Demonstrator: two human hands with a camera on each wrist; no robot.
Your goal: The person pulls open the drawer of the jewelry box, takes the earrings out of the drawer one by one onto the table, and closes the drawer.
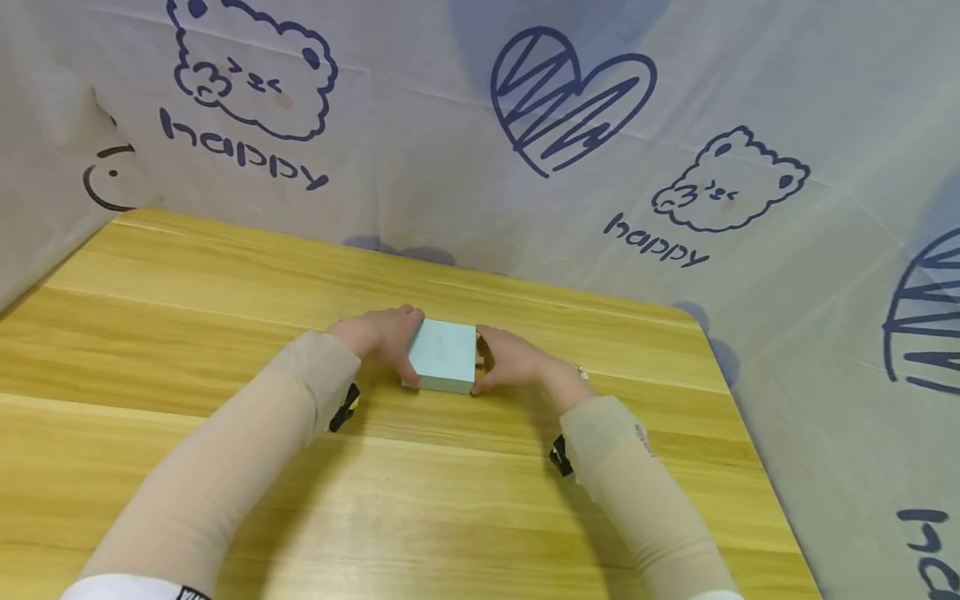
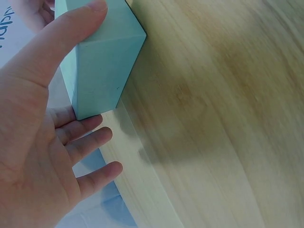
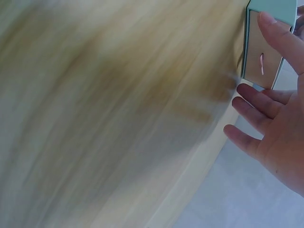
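Observation:
A small pale teal drawer box [image 1: 444,350] sits on the wooden table between both hands. My left hand [image 1: 384,335] grips its left end, the thumb along one edge and the fingers at the opposite edge; the left wrist view shows the box's smooth plain end [image 2: 100,76]. At the other end my right hand [image 1: 517,358] holds the box by its corners with thumb and forefinger, the remaining fingers spread. That end has a light brown drawer front [image 3: 271,45] with a small pinkish pull tab [image 3: 261,64]. What is inside the box is hidden.
The light wood table [image 1: 435,500] stretches around the box, its far edge against a white cloth [image 1: 420,167] printed with bears, hearts and lettering. More of the cloth hangs at the left and right sides. Dark wrist-camera parts [image 1: 561,457] show beside the sleeves.

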